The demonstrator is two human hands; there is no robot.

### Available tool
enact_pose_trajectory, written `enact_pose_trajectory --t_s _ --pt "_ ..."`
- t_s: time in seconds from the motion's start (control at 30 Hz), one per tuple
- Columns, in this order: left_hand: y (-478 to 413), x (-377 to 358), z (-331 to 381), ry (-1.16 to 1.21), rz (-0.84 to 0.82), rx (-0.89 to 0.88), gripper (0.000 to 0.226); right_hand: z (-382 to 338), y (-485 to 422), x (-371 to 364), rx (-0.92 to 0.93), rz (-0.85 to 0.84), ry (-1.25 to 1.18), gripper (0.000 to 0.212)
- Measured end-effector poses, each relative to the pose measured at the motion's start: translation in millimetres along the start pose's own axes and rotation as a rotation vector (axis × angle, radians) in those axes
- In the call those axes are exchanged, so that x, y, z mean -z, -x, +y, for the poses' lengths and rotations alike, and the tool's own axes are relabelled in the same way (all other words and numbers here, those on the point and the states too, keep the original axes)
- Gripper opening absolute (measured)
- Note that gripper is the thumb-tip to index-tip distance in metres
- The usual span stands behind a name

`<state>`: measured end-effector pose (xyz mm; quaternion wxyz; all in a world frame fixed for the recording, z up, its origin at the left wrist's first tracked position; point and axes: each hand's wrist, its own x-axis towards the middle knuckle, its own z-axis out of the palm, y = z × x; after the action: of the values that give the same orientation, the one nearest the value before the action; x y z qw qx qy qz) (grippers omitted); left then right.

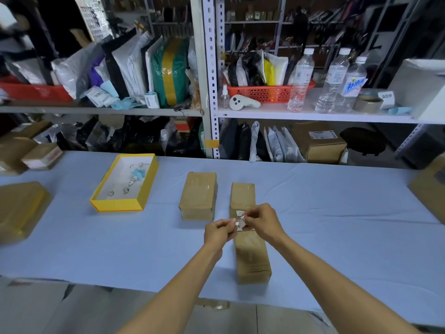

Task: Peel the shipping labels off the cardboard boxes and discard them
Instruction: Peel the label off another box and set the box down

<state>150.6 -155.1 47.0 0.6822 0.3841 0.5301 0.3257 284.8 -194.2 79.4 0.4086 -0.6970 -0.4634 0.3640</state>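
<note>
Left hand: the left hand was up over the near box, fingers curled in, thumb and forefinger pinching one side of the crumpled label.
Right hand: the right hand met it from the other side, fingertips pressed together on the same white wad.
Label: held between both hands, lifted just above the long cardboard box; a white label remnant stuck on the box top just beyond the fingers.
Boxes: the long one lay lengthwise on the blue-covered table; a shorter cardboard box sat just left of it, apart.
Discard spot: a yellow-rimmed box lay open farther left, with small scraps inside.
</note>
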Motion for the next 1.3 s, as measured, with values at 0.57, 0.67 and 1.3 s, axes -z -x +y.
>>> enact_pose_trajectory --t_s 0.57,0.67,1.3 --pt "5.6 -24.4 23.7 0.156 -0.044 0.027 0.01 -22.9 -6.4 7.0 0.011 0.12 0.079 0.012" --pt "5.3 -23.6 21.6 0.12 0.03 -0.003 0.014 -24.1 -4.8 11.3 0.04 -0.024 0.065 0.023" --pt "7.6 -25.6 19.7 -0.289 -0.061 -0.24 0.017 1.3 -0.8 31.1 -0.056 -0.034 -0.052 0.013"
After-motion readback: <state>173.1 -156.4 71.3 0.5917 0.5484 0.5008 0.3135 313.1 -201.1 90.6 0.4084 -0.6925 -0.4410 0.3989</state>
